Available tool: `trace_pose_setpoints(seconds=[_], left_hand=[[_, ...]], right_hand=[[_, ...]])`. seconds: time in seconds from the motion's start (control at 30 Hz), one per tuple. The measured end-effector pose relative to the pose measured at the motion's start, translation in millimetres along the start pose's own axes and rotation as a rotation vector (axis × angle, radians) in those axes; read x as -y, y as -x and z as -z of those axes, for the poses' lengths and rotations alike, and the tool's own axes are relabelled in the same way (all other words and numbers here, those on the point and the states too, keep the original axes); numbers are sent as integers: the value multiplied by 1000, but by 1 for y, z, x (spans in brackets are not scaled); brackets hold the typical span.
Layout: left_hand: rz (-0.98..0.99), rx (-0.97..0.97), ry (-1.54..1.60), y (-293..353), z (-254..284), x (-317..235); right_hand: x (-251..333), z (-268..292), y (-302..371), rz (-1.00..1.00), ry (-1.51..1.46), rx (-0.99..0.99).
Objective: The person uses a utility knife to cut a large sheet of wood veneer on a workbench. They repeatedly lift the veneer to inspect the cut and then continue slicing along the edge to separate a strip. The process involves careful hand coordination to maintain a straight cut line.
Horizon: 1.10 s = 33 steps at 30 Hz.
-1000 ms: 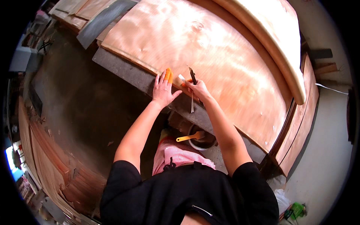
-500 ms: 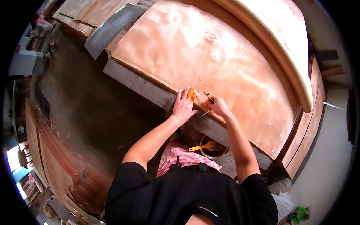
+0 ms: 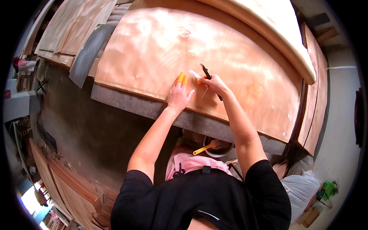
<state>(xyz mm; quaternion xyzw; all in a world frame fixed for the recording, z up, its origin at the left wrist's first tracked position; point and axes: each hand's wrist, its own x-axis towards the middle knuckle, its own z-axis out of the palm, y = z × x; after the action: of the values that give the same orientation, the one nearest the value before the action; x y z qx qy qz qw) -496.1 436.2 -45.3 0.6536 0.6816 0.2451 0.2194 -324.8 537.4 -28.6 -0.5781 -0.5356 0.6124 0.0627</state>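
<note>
My left hand rests with fingers spread on a large sheet of pale wood veneer, near its front edge. Yellow-orange covers wrap two of its fingertips. To its right, my right hand is closed around a slim black knife, whose dark tip points up and away over the sheet. A small white strip sticks out from the same fingers, and a thin pale sliver hangs below them. Orange also shows on this hand's fingers.
A large rolled veneer sheet lies across the back right. A grey board juts out under the front edge. Below stands a metal pot with a yellow-handled brush. More wood sheets lie far left.
Both hands have moved farther in over the veneer sheet, away from its front edge. The knife now stands more upright in my right hand, and the white strip shows more clearly.
</note>
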Motion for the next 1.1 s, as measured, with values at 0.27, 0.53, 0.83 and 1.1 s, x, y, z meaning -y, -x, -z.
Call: trace_pose_setpoints(seconds=[0.27, 0.53, 0.83, 1.1], left_hand=[[-187, 92, -471, -24, -13, -22], [-151, 184, -655, -32, -5, -52], [-81, -267, -84, 98, -17, -34], [-112, -69, -43, 252, -111, -173]], right_hand=[[-7, 8, -1, 150, 371, -92], [-6, 92, 17, 51, 534, -198], [-229, 125, 243, 118, -721, -12], [-437, 151, 406, -7, -1047, -71]])
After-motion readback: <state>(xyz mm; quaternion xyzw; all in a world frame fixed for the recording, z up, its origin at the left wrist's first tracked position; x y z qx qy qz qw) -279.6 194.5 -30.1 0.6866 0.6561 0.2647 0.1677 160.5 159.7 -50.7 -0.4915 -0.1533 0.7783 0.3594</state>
